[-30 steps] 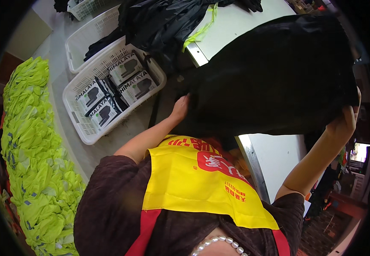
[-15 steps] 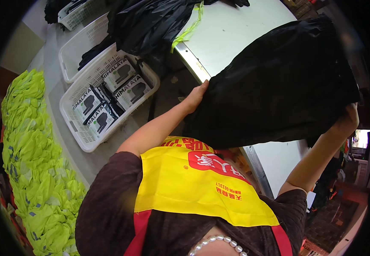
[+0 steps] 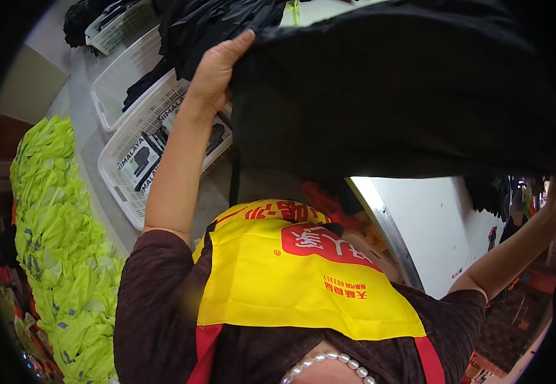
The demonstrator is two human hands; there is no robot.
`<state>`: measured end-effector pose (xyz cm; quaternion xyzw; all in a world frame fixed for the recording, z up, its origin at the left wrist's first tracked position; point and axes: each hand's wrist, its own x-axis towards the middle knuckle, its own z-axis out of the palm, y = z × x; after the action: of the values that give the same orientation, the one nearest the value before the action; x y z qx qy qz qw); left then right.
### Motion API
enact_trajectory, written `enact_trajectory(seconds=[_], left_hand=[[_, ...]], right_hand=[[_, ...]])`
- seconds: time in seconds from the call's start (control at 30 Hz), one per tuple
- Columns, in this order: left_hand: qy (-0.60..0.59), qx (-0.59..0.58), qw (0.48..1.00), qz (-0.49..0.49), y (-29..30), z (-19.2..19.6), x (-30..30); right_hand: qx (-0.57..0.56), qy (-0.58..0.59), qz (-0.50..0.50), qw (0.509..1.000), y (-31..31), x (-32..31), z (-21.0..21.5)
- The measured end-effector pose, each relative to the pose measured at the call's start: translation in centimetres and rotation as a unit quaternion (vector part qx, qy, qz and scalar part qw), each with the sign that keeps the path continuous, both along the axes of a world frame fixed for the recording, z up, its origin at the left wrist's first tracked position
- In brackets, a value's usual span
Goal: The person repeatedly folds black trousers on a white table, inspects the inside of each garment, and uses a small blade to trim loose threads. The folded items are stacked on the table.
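A large piece of thin black cloth [image 3: 387, 102] is stretched wide between my two hands, raised above the table. At its left edge my left hand [image 3: 217, 73] is closed, thumb on top and pointing along the cloth. My right hand [image 3: 553, 195] grips the lower right corner, partly lost in the dark rim of the picture. The cloth covers much of the white table [image 3: 412, 230] behind it. Beyond my left hand lies a heap of black fabric [image 3: 191, 29].
A white plastic basket [image 3: 121, 192] of flat printed packets [image 3: 140, 157] stands left of my left forearm. Behind it are a second white basket [image 3: 102, 96] and a third basket [image 3: 121, 32]. A long pile of neon-yellow fabric [image 3: 66, 256] runs down the far left.
Both hands have moved up and apart, the left toward the upper left and the right outward. The black cloth is spread wider and now hides more of the table.
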<state>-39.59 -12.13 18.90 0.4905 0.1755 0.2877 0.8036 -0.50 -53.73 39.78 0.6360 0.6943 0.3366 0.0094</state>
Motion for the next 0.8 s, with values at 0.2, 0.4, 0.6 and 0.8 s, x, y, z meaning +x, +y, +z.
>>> enact_trajectory(seconds=[0.2, 0.4, 0.6, 0.8], left_hand=[[0.492, 0.351, 0.787, -0.126, 0.2, -11.1, -3.5], [0.129, -0.068, 0.988, -0.049, -1.4, -3.8, -5.7], [0.064, -0.030, 0.991, -0.114, -3.9, -2.2, -11.7], [0.077, 0.288, 0.951, 0.086, -7.0, 1.4, -16.3]], right_hand=[[-0.138, 0.478, -0.060, 0.865, 11.3, -7.8, -8.4], [0.030, 0.668, -0.055, 0.741, 1.4, -3.7, 1.5], [-0.057, 0.444, -0.154, 0.881, 1.7, -3.7, 6.3], [-0.010, 0.180, -0.234, 0.955, 2.6, -4.0, 12.3]])
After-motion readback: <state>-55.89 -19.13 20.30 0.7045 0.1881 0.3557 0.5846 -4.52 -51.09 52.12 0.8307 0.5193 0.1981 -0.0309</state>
